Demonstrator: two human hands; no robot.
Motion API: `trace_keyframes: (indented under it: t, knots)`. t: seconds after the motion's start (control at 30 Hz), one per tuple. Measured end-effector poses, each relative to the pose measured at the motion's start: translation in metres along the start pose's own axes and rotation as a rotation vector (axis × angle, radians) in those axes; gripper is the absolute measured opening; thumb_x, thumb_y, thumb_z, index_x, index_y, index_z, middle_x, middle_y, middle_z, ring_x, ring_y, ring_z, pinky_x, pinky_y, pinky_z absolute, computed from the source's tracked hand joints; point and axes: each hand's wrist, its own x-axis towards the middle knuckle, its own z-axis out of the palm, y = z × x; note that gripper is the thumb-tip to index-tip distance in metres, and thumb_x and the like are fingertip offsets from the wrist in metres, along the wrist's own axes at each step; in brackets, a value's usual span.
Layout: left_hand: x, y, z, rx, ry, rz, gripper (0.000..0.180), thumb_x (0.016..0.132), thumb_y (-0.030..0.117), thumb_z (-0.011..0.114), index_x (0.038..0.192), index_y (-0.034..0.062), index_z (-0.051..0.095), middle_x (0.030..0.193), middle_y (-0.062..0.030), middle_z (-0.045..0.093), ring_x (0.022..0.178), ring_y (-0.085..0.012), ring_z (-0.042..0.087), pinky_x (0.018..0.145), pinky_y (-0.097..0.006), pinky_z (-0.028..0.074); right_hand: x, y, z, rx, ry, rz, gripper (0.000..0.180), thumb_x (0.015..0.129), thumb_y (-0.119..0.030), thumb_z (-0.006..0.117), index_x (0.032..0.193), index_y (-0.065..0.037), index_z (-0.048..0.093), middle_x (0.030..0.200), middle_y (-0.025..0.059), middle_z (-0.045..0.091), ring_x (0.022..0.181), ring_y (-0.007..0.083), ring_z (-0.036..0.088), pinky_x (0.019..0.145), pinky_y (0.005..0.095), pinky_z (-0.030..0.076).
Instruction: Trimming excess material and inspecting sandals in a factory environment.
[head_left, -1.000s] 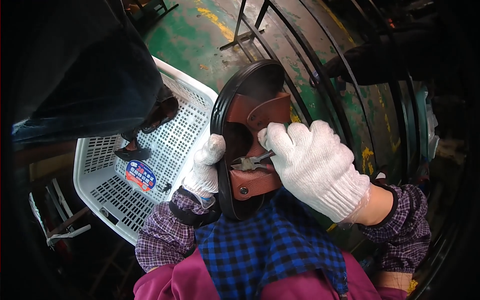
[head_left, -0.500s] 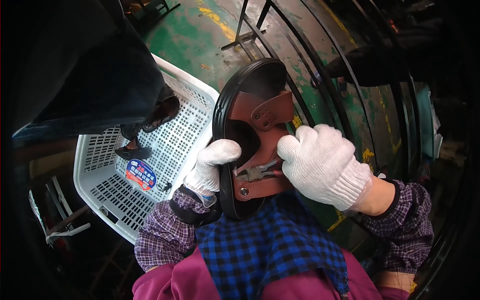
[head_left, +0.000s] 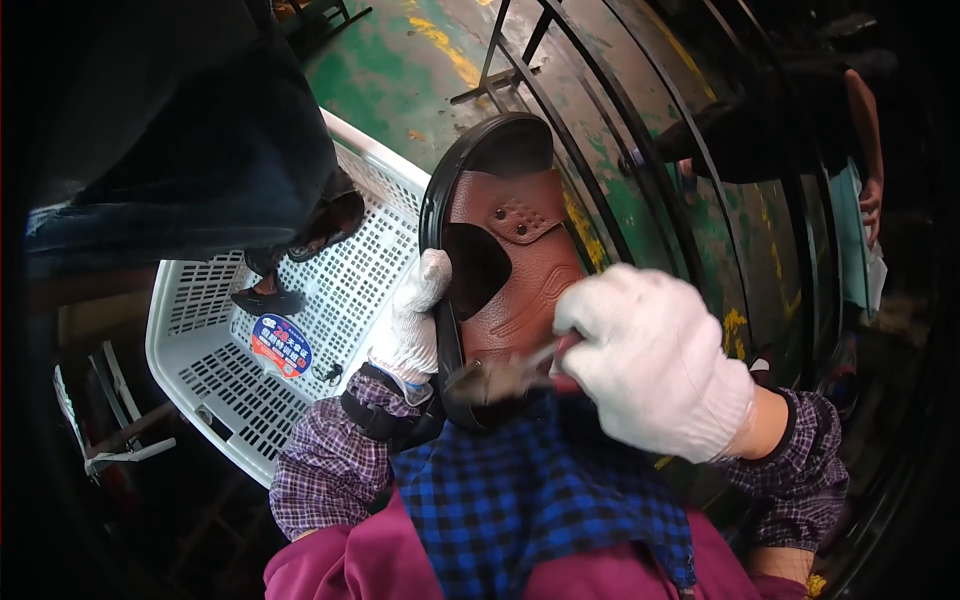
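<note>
Green worn floor, white basket (head_left: 215, 345) left, left hand (head_left: 412, 322) gripping brown sandal (head_left: 505, 265), right hand (head_left: 650, 360) clenched on blurred tool (head_left: 500, 375) at sandal.

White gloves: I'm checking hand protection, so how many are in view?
2. Left glove grips the brown sandal's edge; right glove holds a blurred tool at its heel end.

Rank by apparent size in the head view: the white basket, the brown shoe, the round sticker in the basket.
1. Basket, largest, though partly hidden.
2. Shoe; it is nearer the camera, so it may look bigger than it really is.
3. Sticker, clearly smallest.
</note>
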Motion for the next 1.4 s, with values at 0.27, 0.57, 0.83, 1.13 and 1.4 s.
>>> trace_keyframes:
  t: [0.27, 0.57, 0.83, 1.13, 1.4]
  knots:
    - [0.001, -0.001, -0.012, 0.188, -0.166, 0.113, 0.055, 0.093, 0.037, 0.069, 0.131, -0.0011, 0.054, 0.122, -0.015, 0.064, 0.11, -0.0277, 0.066, 0.099, -0.043, 0.054, 0.012, 0.014, 0.008, -0.321, 0.045, 0.071, 0.012, 0.071, -0.014, 0.073, 0.076, -0.007, 0.065, 0.094, 0.007, 0.059, 0.082, 0.0278, 0.06, 0.069, 0.0402, 0.051]
    - [-0.001, 0.001, 0.022, 0.24, -0.214, 0.13, 0.068, 0.089, 0.035, 0.075, 0.14, -0.0012, 0.048, 0.127, -0.0159, 0.062, 0.113, -0.0271, 0.065, 0.099, -0.043, 0.055, 0.013, 0.018, -0.002, -0.391, -0.032, 0.046, 0.015, 0.068, -0.018, 0.074, 0.078, -0.009, 0.067, 0.096, 0.0054, 0.056, 0.086, 0.0258, 0.059, 0.072, 0.0368, 0.054]
    - [-0.003, -0.001, 0.005, 0.298, -0.213, 0.094, 0.072, 0.087, 0.033, 0.077, 0.143, 0.0002, 0.045, 0.131, -0.0155, 0.059, 0.117, -0.0272, 0.062, 0.103, -0.042, 0.052, 0.012, 0.016, -0.002, -0.274, 0.016, 0.098, 0.016, 0.066, -0.018, 0.073, 0.077, -0.009, 0.067, 0.097, 0.0046, 0.056, 0.09, 0.0274, 0.058, 0.075, 0.0359, 0.055]
    - [-0.009, -0.003, 0.013, 0.213, -0.198, 0.028, 0.072, 0.087, 0.032, 0.077, 0.143, 0.0003, 0.045, 0.133, -0.0151, 0.058, 0.119, -0.027, 0.061, 0.104, -0.043, 0.051, 0.011, 0.02, 0.005, -0.181, 0.046, 0.072, 0.016, 0.065, -0.016, 0.075, 0.075, -0.008, 0.064, 0.095, 0.0043, 0.055, 0.091, 0.0281, 0.058, 0.076, 0.0359, 0.056]
    - [-0.006, -0.007, 0.017, 0.143, -0.244, 0.003, 0.069, 0.088, 0.031, 0.075, 0.141, -0.0008, 0.046, 0.13, -0.0173, 0.061, 0.117, -0.0293, 0.063, 0.104, -0.043, 0.051, 0.015, 0.021, 0.009, -0.309, 0.107, 0.029, 0.022, 0.066, -0.014, 0.075, 0.084, -0.009, 0.064, 0.092, 0.0045, 0.055, 0.09, 0.027, 0.058, 0.072, 0.0334, 0.057]
